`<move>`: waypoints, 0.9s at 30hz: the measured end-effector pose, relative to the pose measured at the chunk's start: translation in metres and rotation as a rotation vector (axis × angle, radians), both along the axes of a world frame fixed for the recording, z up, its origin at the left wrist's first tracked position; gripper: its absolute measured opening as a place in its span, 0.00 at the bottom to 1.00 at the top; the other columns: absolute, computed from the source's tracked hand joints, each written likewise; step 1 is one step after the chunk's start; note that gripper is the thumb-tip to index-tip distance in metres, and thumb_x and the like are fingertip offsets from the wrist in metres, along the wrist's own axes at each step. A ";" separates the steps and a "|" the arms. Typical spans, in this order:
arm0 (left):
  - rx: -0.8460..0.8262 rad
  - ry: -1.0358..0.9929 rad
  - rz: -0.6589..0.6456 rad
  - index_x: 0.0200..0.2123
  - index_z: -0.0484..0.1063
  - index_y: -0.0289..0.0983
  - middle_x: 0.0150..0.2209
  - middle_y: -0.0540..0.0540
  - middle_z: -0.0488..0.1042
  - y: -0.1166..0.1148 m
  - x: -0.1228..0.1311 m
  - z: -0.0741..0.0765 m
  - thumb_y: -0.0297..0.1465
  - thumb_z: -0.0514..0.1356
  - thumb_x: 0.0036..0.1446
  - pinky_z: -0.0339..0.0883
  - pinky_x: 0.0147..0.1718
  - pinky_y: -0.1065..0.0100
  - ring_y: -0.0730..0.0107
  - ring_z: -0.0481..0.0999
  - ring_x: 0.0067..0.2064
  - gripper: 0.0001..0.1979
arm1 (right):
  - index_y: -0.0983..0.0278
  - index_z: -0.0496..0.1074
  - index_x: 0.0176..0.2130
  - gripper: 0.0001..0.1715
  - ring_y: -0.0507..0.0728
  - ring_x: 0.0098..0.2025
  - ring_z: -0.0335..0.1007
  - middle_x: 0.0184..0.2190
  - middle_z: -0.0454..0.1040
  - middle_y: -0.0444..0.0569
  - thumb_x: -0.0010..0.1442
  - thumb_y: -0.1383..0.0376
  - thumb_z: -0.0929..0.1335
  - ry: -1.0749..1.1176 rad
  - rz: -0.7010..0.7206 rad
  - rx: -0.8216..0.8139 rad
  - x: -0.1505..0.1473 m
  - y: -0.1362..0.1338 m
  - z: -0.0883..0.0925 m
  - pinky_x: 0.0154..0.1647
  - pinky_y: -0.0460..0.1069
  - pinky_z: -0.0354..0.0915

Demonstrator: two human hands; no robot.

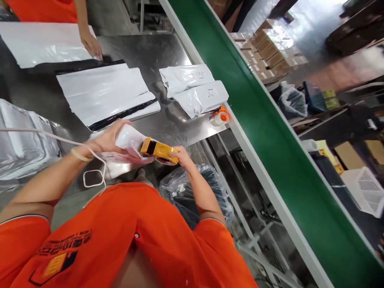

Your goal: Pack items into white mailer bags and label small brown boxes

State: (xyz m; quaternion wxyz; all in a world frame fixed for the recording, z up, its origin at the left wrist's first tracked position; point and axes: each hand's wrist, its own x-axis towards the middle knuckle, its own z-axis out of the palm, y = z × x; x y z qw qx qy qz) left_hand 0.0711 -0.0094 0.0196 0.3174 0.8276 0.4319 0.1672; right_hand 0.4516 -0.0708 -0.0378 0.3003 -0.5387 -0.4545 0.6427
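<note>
Holding: the person's left hand [105, 140] is gripping a white poly mailer [130, 140], its closed grip wrapped around the bag's bunched end.

Working: the right hand [181, 156] is closing its grip on a yellow handheld tape dispenser [157, 150], and the tool is pressing against the mailer's side.

Bag position: the mailer is hanging in both hands just over the near edge of the steel surface [168, 52], close to its right-hand corner.

Wrist: a white cord [94, 178] is looping from the left wrist and draping across the forearm.

Beside the hands: a flat white mailer with a black strip [102, 94] is lying just beyond the left hand, near the surface's middle, and two filled white mailers [192, 88] are resting toward the right edge. A tape roll with an orange core [220, 117] is sitting at the right corner of the surface.

Left edge: a heap of silvery bags [24, 144] is lying along the surface's left side.

Far edge: a co-worker's hand [91, 44] is pressing on a white plastic sheet [45, 44].

Below: a clear plastic bag with dark contents [192, 192] is sitting on the floor under the near edge.

Right side: a green conveyor belt [264, 120] is running alongside the surface, with stacked cardboard boxes [270, 52] standing beyond it.
</note>
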 end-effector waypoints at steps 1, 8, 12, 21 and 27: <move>-0.076 -0.124 0.017 0.76 0.62 0.37 0.67 0.34 0.74 0.003 -0.025 0.001 0.54 0.79 0.48 0.75 0.65 0.49 0.45 0.77 0.64 0.59 | 0.64 0.76 0.26 0.24 0.52 0.26 0.63 0.21 0.69 0.42 0.46 0.47 0.80 0.004 0.015 0.040 -0.007 0.005 0.018 0.27 0.46 0.57; -0.130 -0.110 0.189 0.85 0.45 0.29 0.84 0.20 0.53 -0.024 -0.132 0.005 0.62 0.76 0.50 0.54 0.80 0.34 0.31 0.57 0.83 0.75 | 0.61 0.70 0.22 0.29 0.51 0.27 0.58 0.21 0.64 0.40 0.47 0.45 0.81 -0.112 0.213 0.115 -0.108 0.040 0.106 0.28 0.47 0.52; 0.070 0.172 0.074 0.88 0.32 0.26 0.87 0.19 0.36 -0.021 -0.097 0.021 0.58 0.81 0.41 0.31 0.83 0.26 0.19 0.30 0.88 0.89 | 0.61 0.69 0.22 0.27 0.51 0.28 0.57 0.21 0.63 0.40 0.51 0.49 0.81 -0.204 0.230 0.097 -0.129 0.048 0.124 0.28 0.49 0.53; 0.123 0.508 0.030 0.79 0.65 0.33 0.75 0.29 0.70 -0.011 -0.050 0.021 0.38 0.77 0.48 0.52 0.78 0.37 0.33 0.67 0.76 0.55 | 0.64 0.76 0.27 0.23 0.51 0.24 0.62 0.21 0.71 0.43 0.50 0.49 0.80 -0.096 0.291 0.043 -0.092 0.030 0.149 0.24 0.47 0.56; 0.048 0.366 0.170 0.72 0.65 0.31 0.73 0.32 0.69 -0.007 -0.158 0.003 0.53 0.70 0.45 0.56 0.78 0.39 0.39 0.66 0.71 0.56 | 0.62 0.68 0.21 0.33 0.49 0.25 0.57 0.19 0.66 0.40 0.50 0.41 0.81 -0.087 0.318 0.150 -0.047 0.015 0.079 0.26 0.46 0.54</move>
